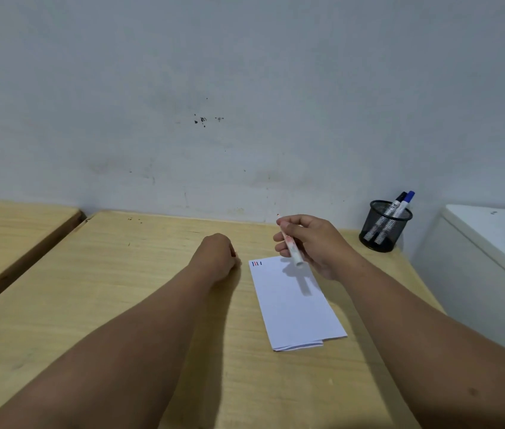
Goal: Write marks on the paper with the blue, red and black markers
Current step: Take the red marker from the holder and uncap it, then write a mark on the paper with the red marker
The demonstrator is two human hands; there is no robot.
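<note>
- Wooden desk (121,289) against a stained pale wall; everything for the task sits on its right half.
- Paper (294,308): a folded white sheet lying flat, long axis running away from you and slightly leftward. Short marks (256,263) in blue, red and black sit at its far-left corner; the rest is blank.
- Red marker (290,246): gripped in your right hand (316,243), held above the paper's far edge and clear of the sheet. Its uncapped tip points up and away toward the wall; the butt end points down at the paper.
- Key relation: the paper lies directly below and toward you from the right hand, so that hand is the nearer one. As the marker is held now, its tip faces the wrong way for writing; you would need to turn it over before it could meet the sheet.
- Left hand (217,255): curled into a loose fist resting on the desk, just left of the paper's far-left corner. Whether it holds the cap cannot be told.
- Mesh cup (384,227): stands at the far right by the wall, well apart from the paper, holding the blue marker (406,201) and black marker (397,203) capped ends up.
- White cabinet (492,261) stands beyond the desk's right edge.
</note>
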